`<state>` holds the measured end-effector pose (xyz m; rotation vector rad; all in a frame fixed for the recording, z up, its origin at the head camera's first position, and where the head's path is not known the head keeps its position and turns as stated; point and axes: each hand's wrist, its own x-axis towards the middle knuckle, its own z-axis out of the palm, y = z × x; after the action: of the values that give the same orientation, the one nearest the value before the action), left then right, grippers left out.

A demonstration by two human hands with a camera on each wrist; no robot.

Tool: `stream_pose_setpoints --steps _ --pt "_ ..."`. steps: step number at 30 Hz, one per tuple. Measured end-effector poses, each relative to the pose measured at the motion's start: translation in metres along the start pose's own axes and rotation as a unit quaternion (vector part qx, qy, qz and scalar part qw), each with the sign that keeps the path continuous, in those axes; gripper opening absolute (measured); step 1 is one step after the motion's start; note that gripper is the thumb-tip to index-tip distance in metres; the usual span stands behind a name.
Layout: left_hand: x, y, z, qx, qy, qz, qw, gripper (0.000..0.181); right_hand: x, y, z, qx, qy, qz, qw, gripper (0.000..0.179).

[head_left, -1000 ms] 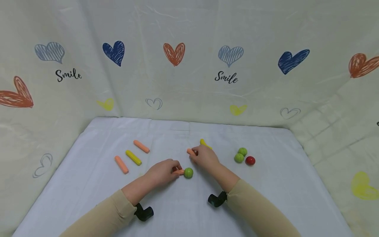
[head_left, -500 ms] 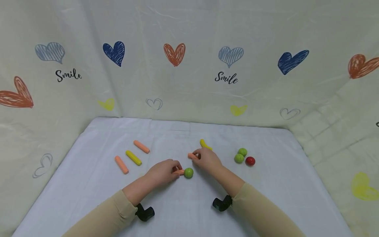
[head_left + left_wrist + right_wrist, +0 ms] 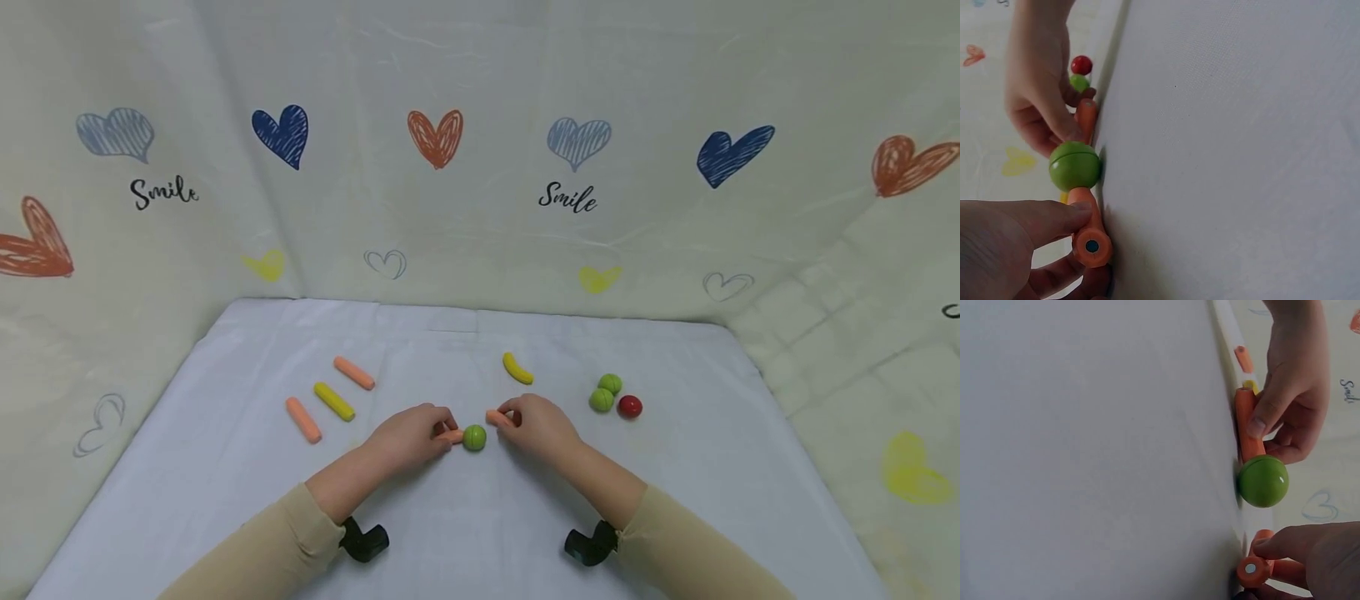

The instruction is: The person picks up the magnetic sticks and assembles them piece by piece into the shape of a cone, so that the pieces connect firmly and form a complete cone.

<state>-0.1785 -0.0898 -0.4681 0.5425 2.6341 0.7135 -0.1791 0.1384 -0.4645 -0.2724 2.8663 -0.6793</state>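
My left hand (image 3: 412, 435) pinches a short orange rod (image 3: 1089, 215) low over the white cloth, thumb along its side. The rod's far end meets a green ball (image 3: 474, 437), which has a groove around it. My right hand (image 3: 542, 429) pinches a second orange rod (image 3: 497, 417) between thumb and fingers, on the other side of the ball. In the right wrist view a gap shows between that rod and the green ball (image 3: 1263, 481). A pale round disc is set in the near end of the right-hand rod (image 3: 1254, 570).
On the left lie two orange rods (image 3: 303, 419) (image 3: 354, 372) with a straight yellow rod (image 3: 334, 401) between them. A curved yellow rod (image 3: 517, 368) lies behind my right hand. Farther right, two green balls (image 3: 602, 400) sit beside a red ball (image 3: 630, 407).
My right hand has drawn back toward me with its orange rod, away from the curved yellow rod and down to nearly level with the green ball. The left hand holds still.
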Motion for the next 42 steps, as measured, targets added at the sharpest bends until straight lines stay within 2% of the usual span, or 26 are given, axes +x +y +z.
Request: stream_pose_setpoints --steps 7,12,24,34,42 --pt "-0.003 0.000 -0.001 -0.010 -0.003 -0.010 0.9999 0.012 -0.022 0.004 0.003 0.002 -0.021 0.003 0.9998 0.025" --pt "-0.003 0.000 -0.001 -0.009 -0.003 -0.009 0.9999 0.012 -0.029 0.005 0.005 0.001 -0.018 -0.009 0.9998 0.025" --pt "-0.003 0.001 0.000 -0.015 -0.002 -0.001 0.9999 0.010 -0.030 0.005 0.005 -0.004 -0.007 -0.019 0.9998 0.024" --pt "-0.003 0.002 0.001 -0.002 0.014 0.013 0.9998 0.012 -0.028 0.001 0.006 -0.009 -0.006 -0.017 0.9998 0.025" --pt "-0.004 0.004 0.002 -0.003 0.015 0.005 0.9999 0.018 -0.028 0.004 0.005 0.004 -0.008 -0.015 0.9998 0.025"
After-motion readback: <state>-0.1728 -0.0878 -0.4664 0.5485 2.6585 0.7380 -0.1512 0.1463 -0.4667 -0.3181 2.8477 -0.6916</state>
